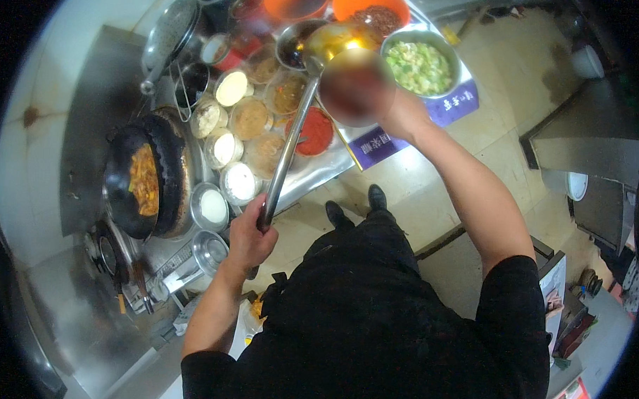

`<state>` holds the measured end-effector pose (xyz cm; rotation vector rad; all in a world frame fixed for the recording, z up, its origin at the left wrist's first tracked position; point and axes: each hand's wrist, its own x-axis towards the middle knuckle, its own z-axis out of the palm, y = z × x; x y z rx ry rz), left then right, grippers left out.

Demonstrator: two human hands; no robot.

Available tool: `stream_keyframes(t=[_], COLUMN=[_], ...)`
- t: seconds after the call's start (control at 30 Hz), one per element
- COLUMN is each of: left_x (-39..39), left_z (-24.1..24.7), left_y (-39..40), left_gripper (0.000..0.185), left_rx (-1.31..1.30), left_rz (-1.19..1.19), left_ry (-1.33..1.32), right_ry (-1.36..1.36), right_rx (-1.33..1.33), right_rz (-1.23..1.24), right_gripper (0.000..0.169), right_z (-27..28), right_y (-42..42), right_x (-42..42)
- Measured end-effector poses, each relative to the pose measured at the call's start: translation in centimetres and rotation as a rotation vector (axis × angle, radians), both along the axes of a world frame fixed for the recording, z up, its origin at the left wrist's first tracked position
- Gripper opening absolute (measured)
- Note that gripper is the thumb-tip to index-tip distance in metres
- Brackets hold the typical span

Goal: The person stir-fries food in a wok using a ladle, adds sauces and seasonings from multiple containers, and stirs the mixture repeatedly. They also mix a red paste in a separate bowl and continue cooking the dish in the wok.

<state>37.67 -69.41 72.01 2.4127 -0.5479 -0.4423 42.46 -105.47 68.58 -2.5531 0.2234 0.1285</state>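
My left hand [252, 236] grips the dark end of a long metal ladle [289, 145]. The ladle slants up and away over the seasoning containers. Its head lies beside a shiny golden, bowl-like vessel [330, 39]. My right hand [407, 115] reaches forward near a steel bowl of chopped green vegetable [419, 68]. A round blur covers its fingers, so what they hold or touch is hidden. Under the ladle stands a tub of red paste or powder [314, 133]. To the left, a black wok [122, 192] on the stove holds browned, sauced food [144, 183].
Several tubs of seasonings, among them white powder [241, 182], crowd the metal counter [320, 173]. Two orange bowls [297, 2] stand at the back. A steel pan [210, 252] sits at the near left. A perforated strainer [172, 31] leans by the wall. Tiled floor [426, 177] lies right.
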Motion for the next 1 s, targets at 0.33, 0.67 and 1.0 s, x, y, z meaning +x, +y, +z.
stream_keyframes(t=[0.33, 0.67, 1.0], left_x=[-0.1, -0.2, -0.1], left_z=[0.1, 0.1, 5.1], left_y=[-0.4, -0.7, -2.6], left_gripper=[0.055, 0.053, 0.067], left_rx=[-0.005, -0.040, -0.760], left_rz=[0.000, 0.043, 0.297], left_ry=[-0.016, 0.157, 1.056], right_ry=[0.138, 0.235, 0.073], right_rx=[0.313, 0.178, 0.241], right_rz=[-0.079, -0.083, -0.200], right_gripper=[0.023, 0.025, 0.042], right_z=[1.4, 0.2, 7.4], right_y=[-2.2, -3.8, -5.0], right_x=[-2.0, -0.7, -6.3])
